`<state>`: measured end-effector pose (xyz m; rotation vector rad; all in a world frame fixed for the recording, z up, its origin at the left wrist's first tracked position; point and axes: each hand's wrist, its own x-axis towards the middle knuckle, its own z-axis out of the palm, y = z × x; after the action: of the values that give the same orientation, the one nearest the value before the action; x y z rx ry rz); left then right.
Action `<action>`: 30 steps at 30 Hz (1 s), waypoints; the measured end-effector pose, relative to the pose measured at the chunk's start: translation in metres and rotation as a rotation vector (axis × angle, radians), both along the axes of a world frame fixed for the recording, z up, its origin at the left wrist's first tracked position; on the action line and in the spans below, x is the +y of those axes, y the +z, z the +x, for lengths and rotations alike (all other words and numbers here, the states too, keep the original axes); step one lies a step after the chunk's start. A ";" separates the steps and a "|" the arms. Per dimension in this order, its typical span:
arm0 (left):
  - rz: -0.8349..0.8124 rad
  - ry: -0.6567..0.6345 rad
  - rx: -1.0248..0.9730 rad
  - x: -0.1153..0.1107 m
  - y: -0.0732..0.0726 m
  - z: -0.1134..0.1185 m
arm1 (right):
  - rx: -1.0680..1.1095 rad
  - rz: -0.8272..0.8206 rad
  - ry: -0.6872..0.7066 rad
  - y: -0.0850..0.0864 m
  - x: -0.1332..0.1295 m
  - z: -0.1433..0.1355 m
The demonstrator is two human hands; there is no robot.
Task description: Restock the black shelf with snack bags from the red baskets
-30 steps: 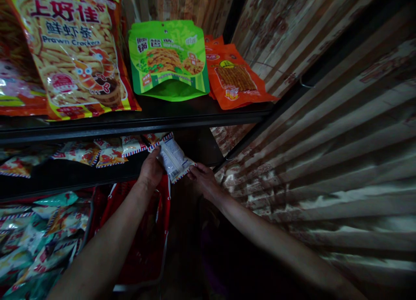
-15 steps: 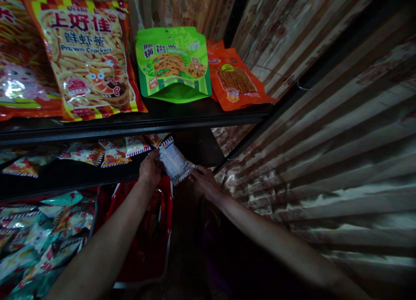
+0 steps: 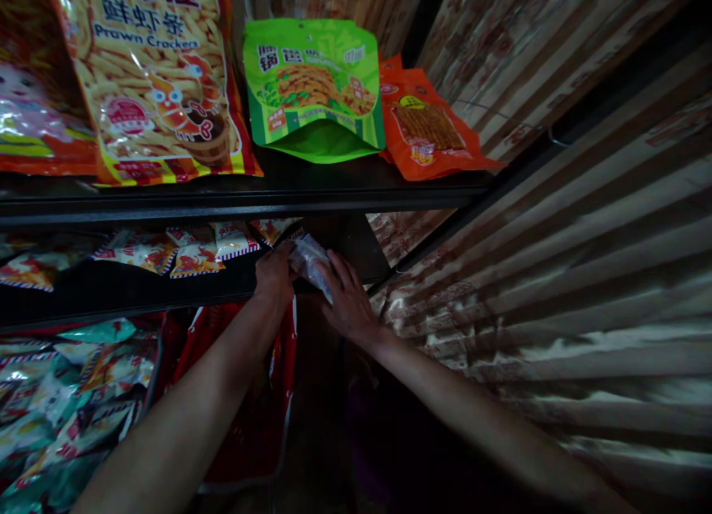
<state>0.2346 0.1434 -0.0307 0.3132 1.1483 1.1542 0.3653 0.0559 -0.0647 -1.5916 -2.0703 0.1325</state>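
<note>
A small snack bag [image 3: 309, 259], pale with blue printing, lies between my two hands at the lower shelf's edge. At its left end, my left hand [image 3: 274, 271] is closed on it, the fingertips partly hidden. My right hand [image 3: 349, 297] holds the bag's right side, with its fingers laid along it and slightly apart. Just left of my left hand, several similar small bags [image 3: 192, 253] lie in a row on the lower shelf [image 3: 127, 295].
Above are a prawn cracker bag [image 3: 161, 91], a green pouch [image 3: 314, 91] and orange packets [image 3: 428, 124] on the upper shelf [image 3: 278, 196]. Below stand a red basket [image 3: 245, 440] and a container full of small snack bags [image 3: 72, 395]. A pleated curtain [image 3: 500, 314] hangs at right.
My right hand has shifted from pinching the bag's lower corner to lying along its side. The bag has turned and moved slightly right and up, toward the shelf, with my left hand.
</note>
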 end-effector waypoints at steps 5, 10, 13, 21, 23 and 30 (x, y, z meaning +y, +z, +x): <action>-0.013 -0.089 0.090 -0.006 0.026 0.003 | 0.212 0.031 -0.086 0.005 0.010 0.003; 0.039 -0.154 0.142 -0.009 0.030 -0.001 | 0.628 -0.016 -0.271 0.007 0.019 0.003; 0.005 -0.178 0.171 -0.012 0.020 -0.003 | 0.991 -0.102 -0.351 0.008 0.023 0.001; 0.001 -0.320 0.033 -0.019 -0.003 -0.006 | 1.498 -0.297 -0.389 0.011 0.032 -0.011; -0.001 -0.293 0.033 -0.018 -0.005 -0.009 | 1.515 -0.320 -0.413 0.011 0.032 -0.015; 0.000 -0.347 0.092 -0.014 -0.001 -0.017 | 1.543 -0.349 -0.422 0.015 0.040 -0.020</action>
<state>0.2180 0.1298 -0.0313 0.5477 1.1216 0.8407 0.3455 0.0958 -0.0497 -1.2685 -0.5166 1.1668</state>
